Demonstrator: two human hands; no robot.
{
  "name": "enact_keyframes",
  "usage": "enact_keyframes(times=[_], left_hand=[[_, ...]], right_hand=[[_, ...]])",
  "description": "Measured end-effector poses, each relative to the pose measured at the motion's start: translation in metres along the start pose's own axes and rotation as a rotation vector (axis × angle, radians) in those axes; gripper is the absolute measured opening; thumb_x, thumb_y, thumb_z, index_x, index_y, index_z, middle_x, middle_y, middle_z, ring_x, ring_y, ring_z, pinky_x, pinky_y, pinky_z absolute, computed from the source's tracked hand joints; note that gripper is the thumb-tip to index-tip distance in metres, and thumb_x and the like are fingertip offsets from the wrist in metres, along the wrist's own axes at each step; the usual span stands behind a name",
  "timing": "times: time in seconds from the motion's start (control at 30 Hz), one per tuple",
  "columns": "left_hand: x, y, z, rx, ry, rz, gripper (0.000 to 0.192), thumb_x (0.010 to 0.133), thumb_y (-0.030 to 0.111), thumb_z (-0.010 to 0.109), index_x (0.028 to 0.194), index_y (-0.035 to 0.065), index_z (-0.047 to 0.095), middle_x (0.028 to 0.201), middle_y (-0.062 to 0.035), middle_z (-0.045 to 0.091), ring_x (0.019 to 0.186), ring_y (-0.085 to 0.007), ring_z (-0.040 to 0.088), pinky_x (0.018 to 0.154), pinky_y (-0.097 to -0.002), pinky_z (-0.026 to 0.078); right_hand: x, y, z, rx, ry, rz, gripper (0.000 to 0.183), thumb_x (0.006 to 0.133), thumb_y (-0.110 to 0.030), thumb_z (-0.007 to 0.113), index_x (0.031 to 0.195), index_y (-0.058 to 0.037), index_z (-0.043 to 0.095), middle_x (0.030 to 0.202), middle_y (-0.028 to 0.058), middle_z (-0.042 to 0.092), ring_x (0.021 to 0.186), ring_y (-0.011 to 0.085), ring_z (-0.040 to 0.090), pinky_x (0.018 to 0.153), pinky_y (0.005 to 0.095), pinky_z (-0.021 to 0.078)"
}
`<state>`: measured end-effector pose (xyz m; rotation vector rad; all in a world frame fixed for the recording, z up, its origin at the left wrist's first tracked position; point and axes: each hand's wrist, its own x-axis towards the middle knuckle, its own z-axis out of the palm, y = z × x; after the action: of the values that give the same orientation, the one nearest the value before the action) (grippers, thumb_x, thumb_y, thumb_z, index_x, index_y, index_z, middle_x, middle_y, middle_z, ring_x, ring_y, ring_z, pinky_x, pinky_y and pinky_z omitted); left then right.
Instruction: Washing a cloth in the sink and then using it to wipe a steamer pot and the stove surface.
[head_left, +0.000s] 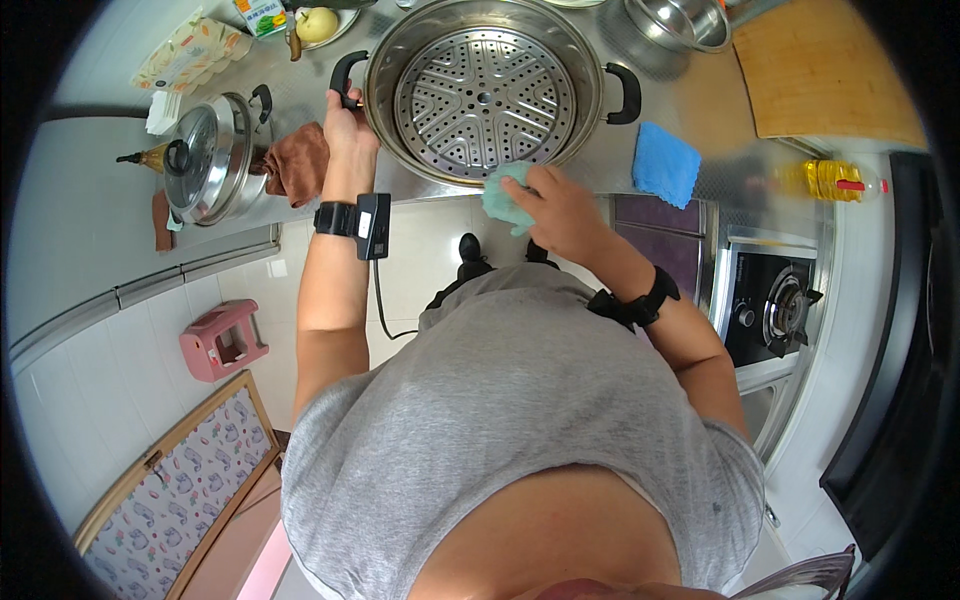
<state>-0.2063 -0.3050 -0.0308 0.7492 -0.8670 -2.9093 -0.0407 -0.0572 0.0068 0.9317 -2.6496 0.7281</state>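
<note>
A wide stainless steel steamer pot (379, 105) stands on the metal counter before me, its lid off. Inside it lies a perforated steamer rack (484, 120). My left hand (349, 127) grips the pot's black left handle (345, 75). In my right hand (562, 210) is a pale green cloth (504, 199), which touches the near rim of the pot. The black right handle (624, 94) is free of any hand. To the right of the pot, a folded blue cloth (666, 165) lies at the counter's front edge.
At left are a lidded steel pot (214, 161), a brown cloth (298, 165) and a tissue pack (191, 52). A knife (293, 41) rests by a plated pale fruit (316, 25). At right stand steel bowls (679, 22), a wooden board (825, 75), an oil bottle (832, 181) and a gas burner (787, 307).
</note>
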Motion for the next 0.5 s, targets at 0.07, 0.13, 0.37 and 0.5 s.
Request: enact_keyframes(times=[0.07, 0.13, 0.37, 0.5], left_hand=[[-0.008, -0.001, -0.001, 0.013, 0.031, 0.004, 0.034, 0.088, 0.034, 0.028, 0.087, 0.0043, 0.045, 0.055, -0.0001, 0.04, 0.053, -0.0121, 0.038, 0.051, -0.0241, 0.038], [-0.015, -0.002, 0.0, 0.101, 0.074, -0.021, 0.036, 0.086, 0.036, 0.032, 0.084, 0.0034, 0.048, 0.05, 0.0015, 0.037, 0.047, -0.0106, 0.035, 0.045, -0.0217, 0.033], [-0.025, -0.015, -0.002, 0.051, 0.14, 0.063, 0.039, 0.083, 0.04, 0.039, 0.062, 0.007, 0.042, 0.043, 0.0035, 0.031, 0.038, -0.0077, 0.029, 0.035, -0.0187, 0.025], [-0.036, -0.016, 0.009, 0.045, 0.188, 0.074, 0.036, 0.083, 0.038, 0.039, 0.064, 0.0083, 0.04, 0.043, 0.0037, 0.029, 0.039, -0.0072, 0.027, 0.035, -0.0183, 0.026]], right_hand=[[-0.012, 0.009, -0.011, -0.029, -0.022, 0.141, 0.043, 0.057, -0.003, 0.052, 0.099, -0.008, 0.055, 0.081, 0.0083, 0.045, 0.074, 0.0236, 0.048, 0.058, 0.0315, 0.043], [-0.023, 0.025, -0.02, -0.07, 0.036, 0.188, 0.044, 0.056, -0.002, 0.053, 0.099, -0.0097, 0.055, 0.083, 0.0082, 0.046, 0.073, 0.0243, 0.048, 0.058, 0.0318, 0.0431], [-0.033, 0.025, -0.013, -0.05, 0.149, 0.18, 0.048, 0.054, -0.003, 0.056, 0.101, -0.0082, 0.052, 0.083, 0.0104, 0.045, 0.074, 0.025, 0.048, 0.057, 0.0327, 0.0427], [-0.022, -0.001, 0.003, 0.135, -0.005, 0.05, 0.046, 0.055, -0.005, 0.055, 0.101, -0.004, 0.051, 0.082, 0.01, 0.044, 0.076, 0.0249, 0.046, 0.06, 0.0329, 0.0422]])
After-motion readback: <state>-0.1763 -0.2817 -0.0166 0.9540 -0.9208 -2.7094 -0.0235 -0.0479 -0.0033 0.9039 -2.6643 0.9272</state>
